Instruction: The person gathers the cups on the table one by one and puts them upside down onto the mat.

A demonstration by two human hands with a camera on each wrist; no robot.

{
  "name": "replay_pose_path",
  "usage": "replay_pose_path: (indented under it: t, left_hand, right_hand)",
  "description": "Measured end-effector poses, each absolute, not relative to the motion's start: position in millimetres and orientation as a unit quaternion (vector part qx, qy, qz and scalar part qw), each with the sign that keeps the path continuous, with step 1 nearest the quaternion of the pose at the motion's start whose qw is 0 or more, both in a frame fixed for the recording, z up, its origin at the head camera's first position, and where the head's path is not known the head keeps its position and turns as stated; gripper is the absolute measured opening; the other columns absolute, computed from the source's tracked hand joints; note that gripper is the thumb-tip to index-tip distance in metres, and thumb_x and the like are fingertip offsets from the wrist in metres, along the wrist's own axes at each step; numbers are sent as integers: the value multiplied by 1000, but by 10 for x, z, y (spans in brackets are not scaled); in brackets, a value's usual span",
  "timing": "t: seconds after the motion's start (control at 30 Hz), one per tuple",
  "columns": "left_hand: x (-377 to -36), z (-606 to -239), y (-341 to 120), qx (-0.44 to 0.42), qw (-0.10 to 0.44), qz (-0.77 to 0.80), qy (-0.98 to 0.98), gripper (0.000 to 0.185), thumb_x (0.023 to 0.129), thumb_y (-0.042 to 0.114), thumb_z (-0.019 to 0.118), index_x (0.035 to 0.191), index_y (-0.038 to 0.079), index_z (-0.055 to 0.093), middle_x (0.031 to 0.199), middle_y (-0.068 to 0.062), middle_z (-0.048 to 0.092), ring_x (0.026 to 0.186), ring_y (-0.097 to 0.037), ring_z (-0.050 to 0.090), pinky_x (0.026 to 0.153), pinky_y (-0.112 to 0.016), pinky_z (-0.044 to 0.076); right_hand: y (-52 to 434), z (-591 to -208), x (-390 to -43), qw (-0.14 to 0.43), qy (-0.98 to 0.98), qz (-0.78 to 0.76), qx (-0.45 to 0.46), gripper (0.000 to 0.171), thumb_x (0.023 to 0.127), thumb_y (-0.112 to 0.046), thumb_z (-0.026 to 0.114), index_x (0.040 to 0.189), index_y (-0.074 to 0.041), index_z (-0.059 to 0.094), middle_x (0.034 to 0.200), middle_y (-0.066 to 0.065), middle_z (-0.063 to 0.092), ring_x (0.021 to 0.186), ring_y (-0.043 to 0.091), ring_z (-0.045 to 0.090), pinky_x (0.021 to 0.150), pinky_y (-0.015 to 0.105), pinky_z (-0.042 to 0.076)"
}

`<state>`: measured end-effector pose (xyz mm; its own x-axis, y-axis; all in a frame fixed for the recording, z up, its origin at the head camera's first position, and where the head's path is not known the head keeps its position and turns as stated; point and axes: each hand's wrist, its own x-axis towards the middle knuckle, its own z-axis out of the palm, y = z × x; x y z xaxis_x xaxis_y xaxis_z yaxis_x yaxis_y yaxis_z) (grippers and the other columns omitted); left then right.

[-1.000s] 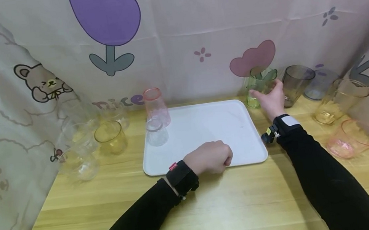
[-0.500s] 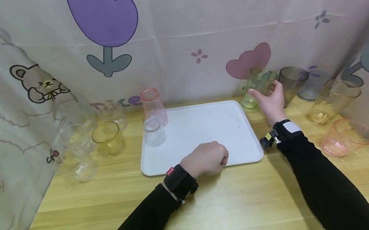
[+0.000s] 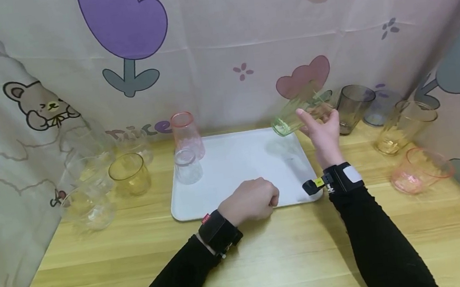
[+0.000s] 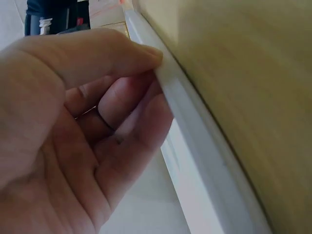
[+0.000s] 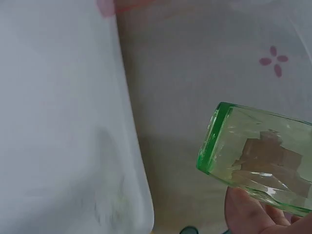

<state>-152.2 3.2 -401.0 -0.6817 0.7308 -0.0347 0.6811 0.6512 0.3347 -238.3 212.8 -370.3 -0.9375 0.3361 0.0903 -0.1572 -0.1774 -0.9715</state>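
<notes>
The green glass [image 5: 258, 151] is off the table, tilted in the air by the tray's upper right corner, its thick base facing lower left in the head view. The right hand [image 3: 324, 134] grips it, thumb on the near side. At the tray's lower edge the left hand [image 3: 251, 200] has its fingers curled in — the left wrist view shows thumb and fingers pinching the rim.

Two glasses are on the white tray [image 3: 250, 165], at its left side: a pink glass [image 3: 187, 134] and, in front of it, a small clear glass [image 3: 188, 168]; both look mouth down. The work seems partway along: the green one is lifted but not set down, and at right a dark grey glass [image 3: 353, 110], a bluish glass [image 3: 382, 108], an amber glass [image 3: 405, 127] and a coral glass [image 3: 420, 170] stand off the tray. At left are a yellow glass [image 3: 130, 176] and several clear glasses [image 3: 87, 211], too faint to count.

All this sits on a pale wooden table [image 3: 288, 265] — behind and beside it hangs a pale cloth [image 3: 205, 12] printed with flowers, hearts and a bear.
</notes>
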Motion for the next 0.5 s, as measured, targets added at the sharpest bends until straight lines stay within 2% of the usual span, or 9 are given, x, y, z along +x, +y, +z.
replay_pose_path:
  t: [0.1, 0.23, 0.33, 0.5]
  left_hand:
    - [-1512, -4032, 22, 396, 63, 145, 905, 29, 84, -4, 64, 69, 20, 59, 71, 12, 50, 68, -5, 46, 57, -21, 39]
    - [-1532, -4058, -20, 396, 65, 159, 902, 24, 86, -1, 66, 74, 20, 64, 74, 12, 55, 71, -5, 50, 59, -20, 42]
    - [-1561, -4061, -72, 392, 80, 161, 902, 20, 88, 6, 69, 77, 22, 65, 75, 14, 57, 73, -4, 53, 60, -21, 45]
    - [-1632, -3986, -161, 383, 92, 161, 905, 14, 92, 21, 74, 81, 23, 67, 77, 14, 60, 75, -5, 57, 64, -24, 49]
  right_hand:
    - [2031, -3653, -2333, 159, -593, 787, -61, 88, 91, -18, 81, 158, -9, 23, 151, 17, 36, 127, 26, 55, 109, 43, 51]
    - [1952, -3603, -2256, 155, -559, 813, -45, 84, 93, -16, 78, 156, -6, 24, 133, 9, 46, 124, 23, 55, 111, 48, 49]
    - [1921, -3572, -2187, 143, -545, 826, -30, 75, 95, -16, 76, 151, -6, 28, 128, 7, 48, 122, 20, 56, 108, 47, 51]
    - [1870, -3522, -2092, 122, -529, 840, -7, 53, 97, -15, 74, 137, -10, 40, 131, 8, 51, 117, 23, 61, 95, 38, 59]
